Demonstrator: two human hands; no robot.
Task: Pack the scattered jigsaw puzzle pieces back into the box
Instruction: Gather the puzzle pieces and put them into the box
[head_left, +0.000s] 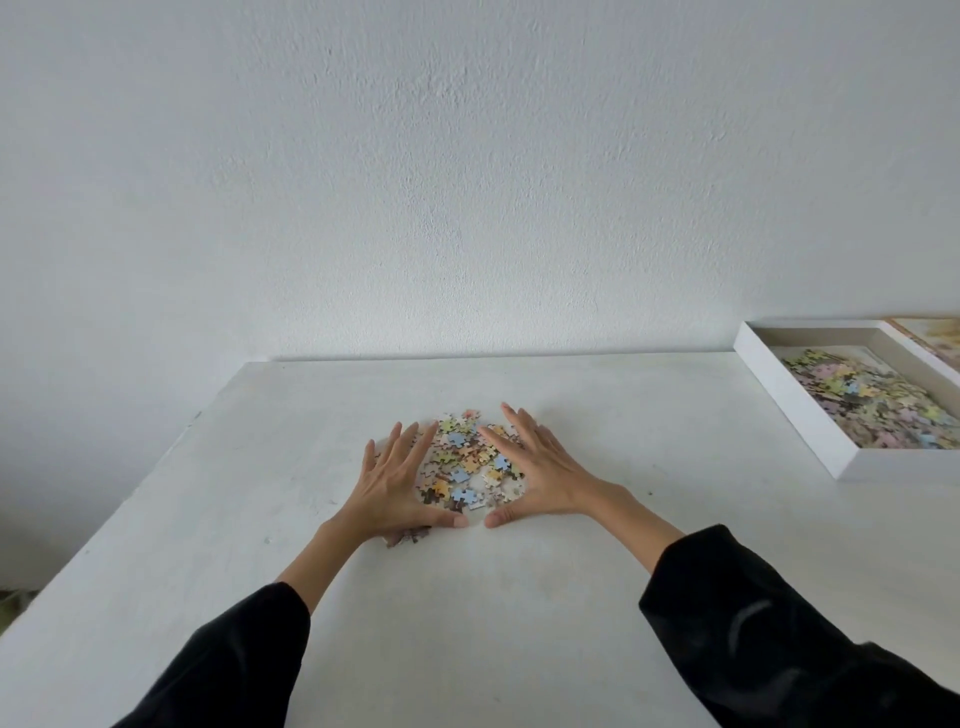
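A small heap of pastel jigsaw pieces (462, 460) lies in the middle of the white table (519, 597). My left hand (392, 486) rests flat on the heap's left side, fingers spread, with a few pieces showing under its palm. My right hand (535, 467) rests flat on the right side, fingers spread. The two thumbs nearly meet at the near edge of the heap, so the hands cup it. Neither hand holds a piece. The white box (795, 410) sits at the far right, with many pieces in it.
The box lid (930, 338), with a printed picture, lies beyond the box at the right edge. A white wall rises right behind the table. The table's left edge runs diagonally at the left of the frame.
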